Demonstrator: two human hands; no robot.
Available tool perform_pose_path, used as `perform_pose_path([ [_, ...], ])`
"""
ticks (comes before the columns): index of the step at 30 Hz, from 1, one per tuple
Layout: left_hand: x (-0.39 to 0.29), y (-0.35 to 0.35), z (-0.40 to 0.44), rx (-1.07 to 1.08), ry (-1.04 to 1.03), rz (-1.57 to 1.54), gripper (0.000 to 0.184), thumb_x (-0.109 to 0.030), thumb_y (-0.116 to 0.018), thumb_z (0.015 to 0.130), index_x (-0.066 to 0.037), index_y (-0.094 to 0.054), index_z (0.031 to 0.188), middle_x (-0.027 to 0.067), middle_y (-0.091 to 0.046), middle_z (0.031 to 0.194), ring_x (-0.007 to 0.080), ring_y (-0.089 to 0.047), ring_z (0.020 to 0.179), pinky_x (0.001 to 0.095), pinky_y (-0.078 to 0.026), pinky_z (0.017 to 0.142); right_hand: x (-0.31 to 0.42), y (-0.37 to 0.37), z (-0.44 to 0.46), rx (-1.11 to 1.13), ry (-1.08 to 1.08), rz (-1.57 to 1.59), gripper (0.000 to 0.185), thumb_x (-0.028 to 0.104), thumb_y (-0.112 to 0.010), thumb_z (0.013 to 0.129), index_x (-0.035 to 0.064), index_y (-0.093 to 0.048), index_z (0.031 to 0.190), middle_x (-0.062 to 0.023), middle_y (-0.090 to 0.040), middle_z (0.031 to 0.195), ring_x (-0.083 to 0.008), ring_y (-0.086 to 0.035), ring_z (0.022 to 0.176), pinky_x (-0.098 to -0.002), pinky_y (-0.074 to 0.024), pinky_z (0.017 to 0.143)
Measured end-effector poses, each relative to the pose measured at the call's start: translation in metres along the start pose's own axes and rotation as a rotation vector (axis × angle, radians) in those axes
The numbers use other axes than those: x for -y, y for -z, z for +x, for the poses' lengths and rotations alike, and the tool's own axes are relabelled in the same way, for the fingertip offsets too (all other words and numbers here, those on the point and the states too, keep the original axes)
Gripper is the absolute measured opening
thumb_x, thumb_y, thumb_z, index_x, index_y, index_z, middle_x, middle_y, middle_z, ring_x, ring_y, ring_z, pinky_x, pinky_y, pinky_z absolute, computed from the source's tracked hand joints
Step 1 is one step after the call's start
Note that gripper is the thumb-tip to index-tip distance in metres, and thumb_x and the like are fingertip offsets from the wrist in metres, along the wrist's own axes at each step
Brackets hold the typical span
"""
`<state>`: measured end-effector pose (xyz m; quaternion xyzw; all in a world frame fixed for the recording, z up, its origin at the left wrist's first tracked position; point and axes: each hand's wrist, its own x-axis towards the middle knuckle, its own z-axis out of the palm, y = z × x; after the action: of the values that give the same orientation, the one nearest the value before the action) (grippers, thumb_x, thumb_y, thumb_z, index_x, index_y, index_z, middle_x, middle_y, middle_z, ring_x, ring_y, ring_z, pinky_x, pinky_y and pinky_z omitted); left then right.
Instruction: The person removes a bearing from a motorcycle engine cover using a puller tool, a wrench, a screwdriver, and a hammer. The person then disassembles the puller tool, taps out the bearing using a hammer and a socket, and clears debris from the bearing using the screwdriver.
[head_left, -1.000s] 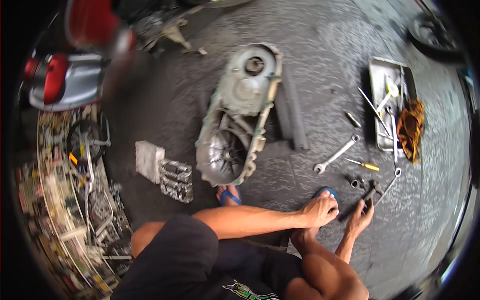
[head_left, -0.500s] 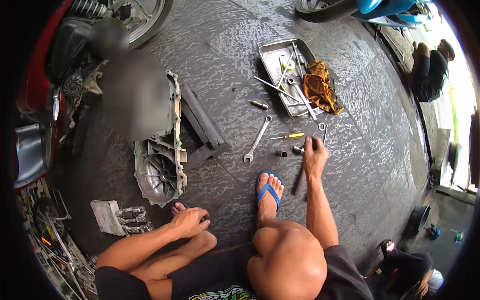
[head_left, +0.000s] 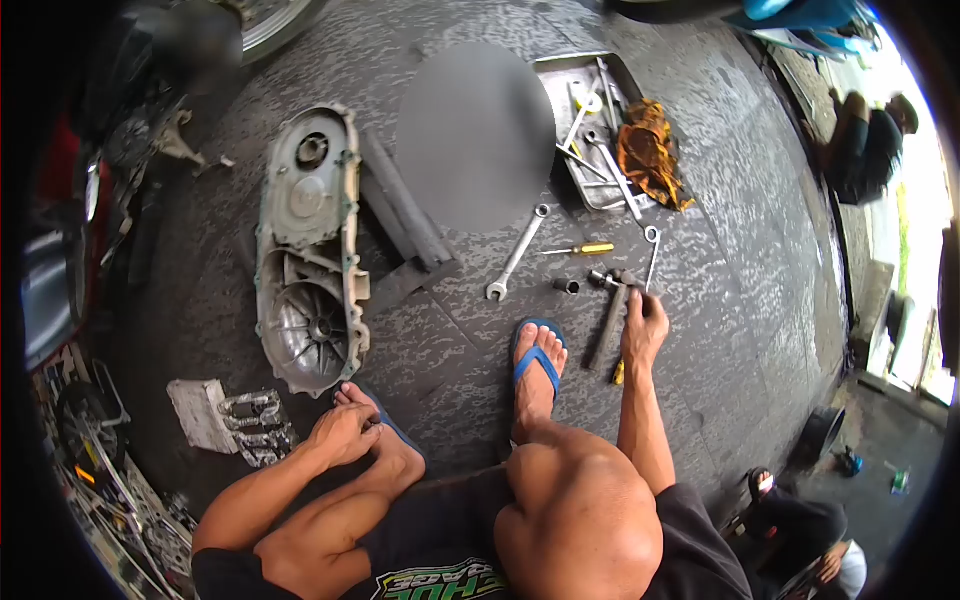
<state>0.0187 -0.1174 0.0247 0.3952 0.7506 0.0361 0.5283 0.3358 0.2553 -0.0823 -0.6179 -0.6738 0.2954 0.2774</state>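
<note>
My right hand [head_left: 646,328] is low over the floor, fingers pinched together at the lower end of a slim ring spanner [head_left: 653,258]. Whether they grip it is hidden. Just left of it lies a hammer [head_left: 608,330], and a yellow-handled tool [head_left: 619,372] shows partly beside my wrist. A socket fitting [head_left: 598,278], a dark socket [head_left: 567,286], a yellow screwdriver [head_left: 590,248] and a combination spanner [head_left: 518,252] lie farther left. My left hand [head_left: 343,436] rests by my left foot with curled fingers; anything inside is hidden.
A metal tray [head_left: 590,203] holds several tools and an orange-brown rag [head_left: 652,155]. A large engine cover [head_left: 310,250] lies left, beside dark wooden blocks [head_left: 400,200]. Motorcycles stand at the top edges. Two people sit at the right. A grey blur hides part of the floor.
My right hand has drawn back toward me and slightly right, uncovering the hammer head. My left hand has shifted left and down along my foot. The view has tilted slightly.
</note>
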Motion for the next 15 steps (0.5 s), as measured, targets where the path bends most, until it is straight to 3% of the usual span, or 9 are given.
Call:
perform_pose_path([
  [3,0.010,-0.011,-0.013,-0.087,-0.013,-0.017,0.029,-0.024,-0.064,0.087,0.001,-0.068,0.101,0.0228,-0.070,0.095,0.0402,-0.067,0.091,0.0465,-0.054,0.082,-0.024,0.011,-0.041,0.118,-0.205,0.080,0.024,0.019,-0.062,0.096,-0.0040,-0.069,0.095,-0.0048,-0.066,0.076,-0.0105,-0.057,0.068,-0.0285,-0.0482,0.063],
  [6,0.013,-0.013,-0.032,-0.157,0.050,-0.043,0.029,-0.024,-0.063,0.089,0.002,-0.066,0.100,0.0240,-0.069,0.093,0.0417,-0.067,0.089,0.0473,-0.054,0.082,-0.026,0.008,-0.073,0.153,-0.255,0.170,0.026,0.021,-0.061,0.097,-0.0036,-0.068,0.090,-0.0031,-0.061,0.069,-0.0088,-0.049,0.055,-0.0259,-0.0398,0.050],
  [11,0.021,-0.033,-0.068,-0.240,0.097,-0.046,0.028,-0.019,-0.058,0.091,0.005,-0.062,0.105,0.0248,-0.066,0.101,0.0402,-0.064,0.096,0.0456,-0.051,0.088,-0.020,0.001,-0.082,0.278,-0.188,0.189,0.025,0.020,-0.063,0.098,-0.0036,-0.069,0.096,-0.0020,-0.061,0.074,-0.0081,-0.051,0.064,-0.0252,-0.0411,0.056],
  [15,-0.015,-0.023,-0.134,-0.305,0.013,0.174,0.029,-0.015,-0.055,0.091,0.007,-0.060,0.109,0.0257,-0.062,0.110,0.0384,-0.060,0.105,0.0431,-0.047,0.096,0.003,0.011,-0.090,0.312,-0.156,0.192,0.024,0.019,-0.063,0.097,-0.0037,-0.069,0.096,-0.0018,-0.061,0.073,-0.0085,-0.051,0.063,-0.0255,-0.0411,0.056],
])
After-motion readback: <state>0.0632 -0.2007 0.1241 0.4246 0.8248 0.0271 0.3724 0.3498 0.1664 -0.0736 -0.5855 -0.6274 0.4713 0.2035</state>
